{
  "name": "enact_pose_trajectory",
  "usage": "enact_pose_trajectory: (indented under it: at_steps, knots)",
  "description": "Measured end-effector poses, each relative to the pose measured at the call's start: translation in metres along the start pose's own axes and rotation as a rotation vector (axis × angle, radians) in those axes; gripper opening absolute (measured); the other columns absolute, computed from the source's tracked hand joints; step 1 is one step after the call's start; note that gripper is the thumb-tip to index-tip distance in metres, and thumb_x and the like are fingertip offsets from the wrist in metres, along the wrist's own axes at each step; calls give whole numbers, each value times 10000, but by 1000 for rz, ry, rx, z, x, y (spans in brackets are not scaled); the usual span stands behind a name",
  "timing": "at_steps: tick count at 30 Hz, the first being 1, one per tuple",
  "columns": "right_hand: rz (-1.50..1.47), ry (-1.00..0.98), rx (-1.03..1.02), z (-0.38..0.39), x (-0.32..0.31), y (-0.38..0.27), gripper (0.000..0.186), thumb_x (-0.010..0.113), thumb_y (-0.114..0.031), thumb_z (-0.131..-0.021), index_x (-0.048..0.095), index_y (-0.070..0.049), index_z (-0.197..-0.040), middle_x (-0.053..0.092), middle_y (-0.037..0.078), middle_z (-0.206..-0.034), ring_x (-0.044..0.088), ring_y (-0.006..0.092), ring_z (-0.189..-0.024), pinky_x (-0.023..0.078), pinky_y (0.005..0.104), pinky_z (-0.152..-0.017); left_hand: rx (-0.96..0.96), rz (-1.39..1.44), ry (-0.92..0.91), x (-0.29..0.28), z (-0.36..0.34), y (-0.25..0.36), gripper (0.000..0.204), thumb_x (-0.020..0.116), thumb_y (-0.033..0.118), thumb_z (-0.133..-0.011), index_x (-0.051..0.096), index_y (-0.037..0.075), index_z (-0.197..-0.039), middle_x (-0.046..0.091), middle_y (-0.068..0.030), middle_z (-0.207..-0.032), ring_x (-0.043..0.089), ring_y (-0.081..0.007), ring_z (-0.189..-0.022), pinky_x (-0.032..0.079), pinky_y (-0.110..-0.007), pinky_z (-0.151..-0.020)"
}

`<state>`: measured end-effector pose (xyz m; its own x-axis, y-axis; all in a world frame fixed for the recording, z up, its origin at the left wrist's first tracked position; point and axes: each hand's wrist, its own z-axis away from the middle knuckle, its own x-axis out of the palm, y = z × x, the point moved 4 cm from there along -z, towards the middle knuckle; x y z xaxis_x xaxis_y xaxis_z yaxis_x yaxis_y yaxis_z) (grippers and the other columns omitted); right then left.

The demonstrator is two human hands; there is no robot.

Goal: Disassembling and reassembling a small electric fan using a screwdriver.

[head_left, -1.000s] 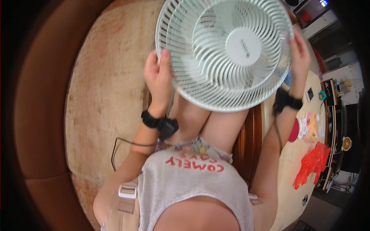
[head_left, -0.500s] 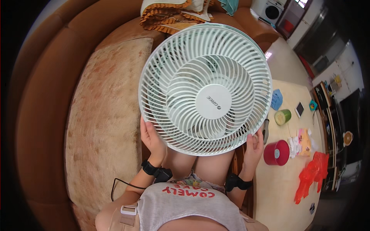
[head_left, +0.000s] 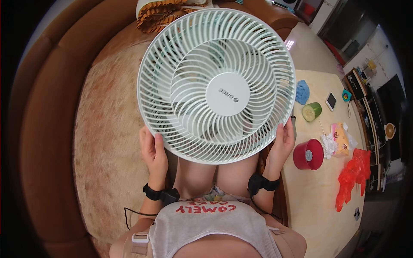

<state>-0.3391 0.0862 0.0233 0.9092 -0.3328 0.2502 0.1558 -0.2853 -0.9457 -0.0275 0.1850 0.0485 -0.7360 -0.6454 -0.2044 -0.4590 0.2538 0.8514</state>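
Observation:
A round white fan grille [head_left: 180,142] with curved ribs fills the middle of the head view, raised above my thighs. Its smooth round hub [head_left: 228,94] faces me, and darker fan parts show through the slats, their full shape hidden. My left hand [head_left: 153,148] grips the lower left rim, thumb on the front and fingers behind. On the lower right rim my right hand [head_left: 284,139] holds it the same way. Black bands with small boxes circle both wrists.
A brown sofa [head_left: 47,129] with a beige cover [head_left: 116,107] curves along my left. On the pale table [head_left: 309,206] to my right are a magenta bin [head_left: 308,155], a cut green vegetable [head_left: 311,112], a blue cloth [head_left: 302,92], a phone [head_left: 331,102] and a red plastic bag [head_left: 352,174].
The grille has shifted up and to the left in view, and its hub has turned slightly. Both hands have kept their hold on the rim.

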Motion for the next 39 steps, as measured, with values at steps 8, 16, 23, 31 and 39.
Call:
enact_pose_trajectory:
  at_steps: [8,16,23,31,39]
  knots:
    - [-117,150,-41,2,-1,0,339,468,-57,-947,463,69,-1262,562,137,-1206,562,157,-1033,444,278,-902,15,122,-18,3,-11,-1,325,426,114,-965,513,-75,-1216,477,-136,-1245,455,-212,-1141,315,-298,-992]
    - [-249,149,-41,3,-2,-6,332,476,-81,-948,477,30,-1261,599,102,-1099,580,133,-854,487,256,-742,-80,269,15,-4,0,-15,342,558,30,-884,541,-59,-1213,497,-101,-1226,482,-175,-1110,350,-274,-959]
    - [-251,119,28,-8,-2,-4,341,488,-114,-951,477,23,-1263,608,94,-1040,565,116,-784,478,245,-672,-106,308,-3,-5,4,-13,358,573,-6,-859,541,-51,-1212,496,-74,-1133,498,-127,-1018,398,-231,-859]
    - [-272,118,36,-10,1,-7,341,470,-117,-959,467,53,-1255,613,124,-1072,601,155,-883,504,281,-768,-7,205,-34,-7,4,-15,398,583,24,-869,507,-59,-1250,481,-91,-1177,514,-139,-979,418,-251,-855]
    - [-157,175,-27,-11,2,-2,332,485,-108,-954,458,60,-1238,583,146,-1131,588,175,-969,483,289,-840,-114,344,71,1,-4,-6,429,581,-23,-856,498,-37,-1276,526,-58,-1109,517,-111,-942,419,-233,-850]
